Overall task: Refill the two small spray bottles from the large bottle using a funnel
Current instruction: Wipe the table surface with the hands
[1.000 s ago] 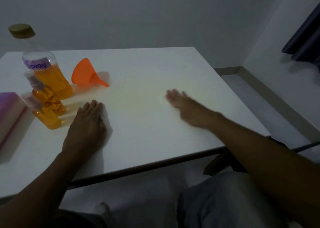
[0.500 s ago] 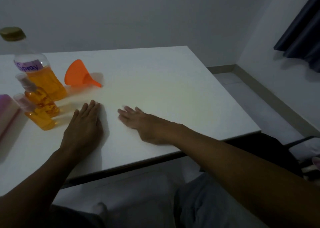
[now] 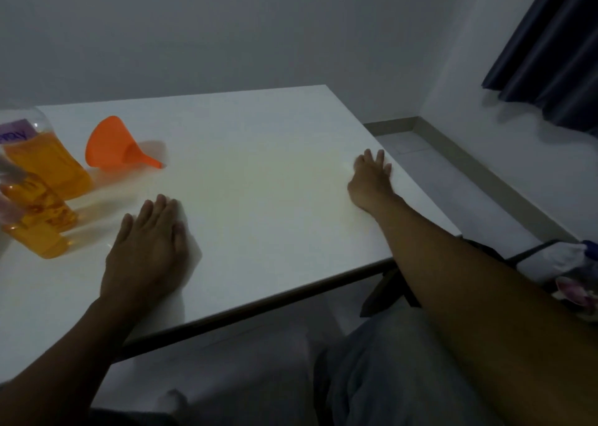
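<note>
The large bottle (image 3: 48,163) is standing at the table's far left, half cut off by the frame, showing amber liquid and a purple label. Two small spray bottles (image 3: 35,218), also amber with clear caps, are standing just in front of it, touching each other. The orange funnel (image 3: 113,145) is lying on its side beside the large bottle, spout pointing right. The left hand (image 3: 149,247) is lying flat and open on the white table (image 3: 259,182), holding nothing, near the small bottles. The right hand (image 3: 370,179) is resting open, palm down, at the table's right edge, leaving a wide bare stretch between the hands
</note>
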